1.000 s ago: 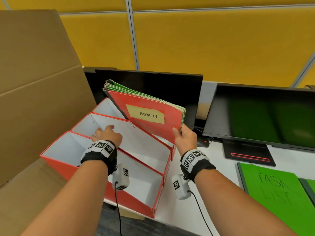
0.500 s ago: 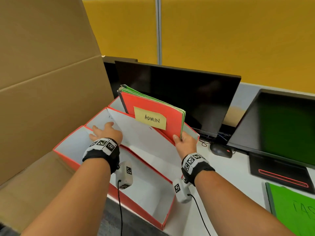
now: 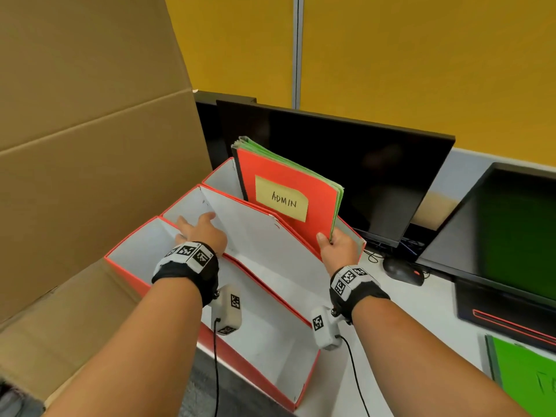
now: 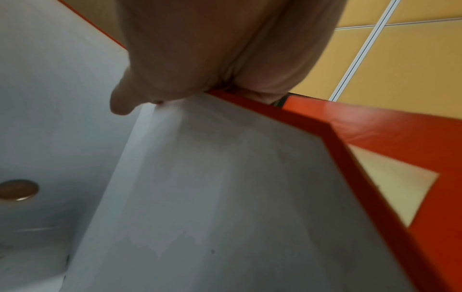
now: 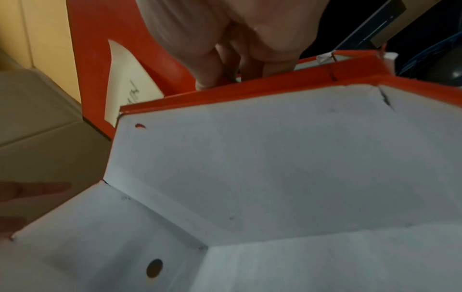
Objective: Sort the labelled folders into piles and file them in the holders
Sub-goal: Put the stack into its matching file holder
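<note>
Filing ADMIN stack (image 3: 288, 188) into far holder (image 3: 224, 176): right hand (image 3: 338, 248) pinching corner, left hand (image 3: 201, 233) flat on divider. Next: release.

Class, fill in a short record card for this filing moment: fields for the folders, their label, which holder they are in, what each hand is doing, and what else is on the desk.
Folders: red and green stack, standing upright
Label: yellow note reading ADMIN
Holder: farthest red holder; middle holder and nearest holder hold no folders
Right hand: grips the stack's lower right corner
Left hand: rests on the divider between the nearer holders
Also on desk: two monitors, mouse, green folder
</note>
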`<state>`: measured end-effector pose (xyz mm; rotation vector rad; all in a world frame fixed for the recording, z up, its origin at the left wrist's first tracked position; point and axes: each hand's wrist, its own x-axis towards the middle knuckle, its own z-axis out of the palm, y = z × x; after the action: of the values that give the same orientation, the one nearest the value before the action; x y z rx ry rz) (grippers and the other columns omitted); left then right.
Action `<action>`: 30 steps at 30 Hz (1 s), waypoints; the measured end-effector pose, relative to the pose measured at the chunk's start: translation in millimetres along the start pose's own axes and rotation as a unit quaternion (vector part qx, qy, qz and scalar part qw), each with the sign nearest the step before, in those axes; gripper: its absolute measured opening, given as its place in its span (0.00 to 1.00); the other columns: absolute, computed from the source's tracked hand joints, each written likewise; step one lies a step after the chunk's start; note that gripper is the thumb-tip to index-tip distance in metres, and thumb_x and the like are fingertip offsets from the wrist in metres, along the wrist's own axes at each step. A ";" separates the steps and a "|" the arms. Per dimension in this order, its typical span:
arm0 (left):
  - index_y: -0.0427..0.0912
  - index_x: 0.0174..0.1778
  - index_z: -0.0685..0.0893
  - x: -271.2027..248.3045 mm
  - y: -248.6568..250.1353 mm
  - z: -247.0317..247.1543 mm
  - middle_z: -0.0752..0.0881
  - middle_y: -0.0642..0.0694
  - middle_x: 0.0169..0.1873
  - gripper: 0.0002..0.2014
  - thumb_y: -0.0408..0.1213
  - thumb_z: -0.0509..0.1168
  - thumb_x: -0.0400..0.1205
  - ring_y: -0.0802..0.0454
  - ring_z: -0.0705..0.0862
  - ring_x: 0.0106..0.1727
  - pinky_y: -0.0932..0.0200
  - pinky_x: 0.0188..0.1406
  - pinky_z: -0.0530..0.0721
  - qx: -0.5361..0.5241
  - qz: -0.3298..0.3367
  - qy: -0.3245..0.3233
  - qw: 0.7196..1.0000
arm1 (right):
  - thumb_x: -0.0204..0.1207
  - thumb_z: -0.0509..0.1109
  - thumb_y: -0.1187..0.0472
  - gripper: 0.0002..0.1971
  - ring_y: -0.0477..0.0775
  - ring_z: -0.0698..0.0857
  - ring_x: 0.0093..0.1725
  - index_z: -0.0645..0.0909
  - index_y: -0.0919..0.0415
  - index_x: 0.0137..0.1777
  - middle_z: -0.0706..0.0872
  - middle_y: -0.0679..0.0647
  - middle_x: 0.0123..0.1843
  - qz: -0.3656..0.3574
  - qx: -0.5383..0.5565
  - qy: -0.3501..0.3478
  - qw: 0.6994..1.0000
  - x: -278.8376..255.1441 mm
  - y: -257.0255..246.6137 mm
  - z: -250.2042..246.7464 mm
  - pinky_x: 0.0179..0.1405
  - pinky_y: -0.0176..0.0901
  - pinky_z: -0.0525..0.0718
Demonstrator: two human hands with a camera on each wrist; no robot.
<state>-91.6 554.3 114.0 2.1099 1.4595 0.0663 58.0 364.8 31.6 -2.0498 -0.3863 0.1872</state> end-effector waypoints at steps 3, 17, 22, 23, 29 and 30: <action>0.62 0.77 0.65 1.9 -1.4 0.8 0.43 0.43 0.83 0.32 0.29 0.50 0.79 0.32 0.62 0.78 0.40 0.73 0.70 -0.001 0.003 -0.002 1.000 | 0.81 0.62 0.61 0.11 0.56 0.83 0.49 0.81 0.58 0.60 0.86 0.55 0.48 0.005 -0.019 -0.071 0.997 -3.9 5.1 6.9 0.52 0.42 0.79; 0.63 0.76 0.64 4.8 -2.2 4.2 0.42 0.45 0.83 0.34 0.26 0.50 0.78 0.35 0.53 0.82 0.37 0.75 0.68 -0.017 0.002 -0.004 1.000 | 0.80 0.61 0.55 0.18 0.62 0.82 0.58 0.72 0.55 0.69 0.78 0.57 0.61 -0.026 -0.168 -0.141 0.975 0.9 -18.6 -6.3 0.56 0.47 0.78; 0.62 0.76 0.66 5.0 -2.1 6.6 0.43 0.44 0.83 0.34 0.25 0.50 0.77 0.35 0.53 0.81 0.38 0.74 0.69 -0.029 0.005 0.007 1.000 | 0.82 0.60 0.60 0.12 0.62 0.83 0.55 0.76 0.62 0.62 0.83 0.61 0.57 -0.080 -0.144 -0.139 0.977 3.1 -30.5 3.6 0.49 0.42 0.77; 0.62 0.76 0.66 4.7 -2.0 6.7 0.43 0.44 0.83 0.34 0.25 0.50 0.77 0.35 0.53 0.81 0.38 0.74 0.68 -0.030 0.004 0.008 1.000 | 0.83 0.59 0.60 0.11 0.62 0.84 0.54 0.75 0.62 0.61 0.84 0.61 0.55 -0.084 -0.134 -0.144 0.977 2.6 -32.6 4.6 0.48 0.42 0.77; 0.62 0.76 0.66 3.7 -0.7 7.6 0.42 0.44 0.83 0.35 0.23 0.50 0.77 0.36 0.51 0.82 0.39 0.75 0.68 -0.042 0.001 0.012 0.999 | 0.84 0.57 0.61 0.11 0.63 0.84 0.57 0.76 0.64 0.60 0.85 0.62 0.58 -0.115 -0.137 -0.131 0.975 -1.6 -37.6 11.2 0.56 0.46 0.81; 0.62 0.76 0.66 3.7 -0.7 7.6 0.42 0.44 0.83 0.35 0.23 0.50 0.77 0.36 0.51 0.82 0.39 0.75 0.68 -0.043 0.001 0.010 0.999 | 0.85 0.56 0.61 0.11 0.63 0.84 0.58 0.76 0.64 0.61 0.85 0.62 0.58 -0.121 -0.141 -0.136 0.973 -2.1 -39.2 13.7 0.58 0.48 0.82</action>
<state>-88.1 554.5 106.4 2.0486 1.4403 0.1495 44.4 392.9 59.1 -2.2372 -0.8712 0.2777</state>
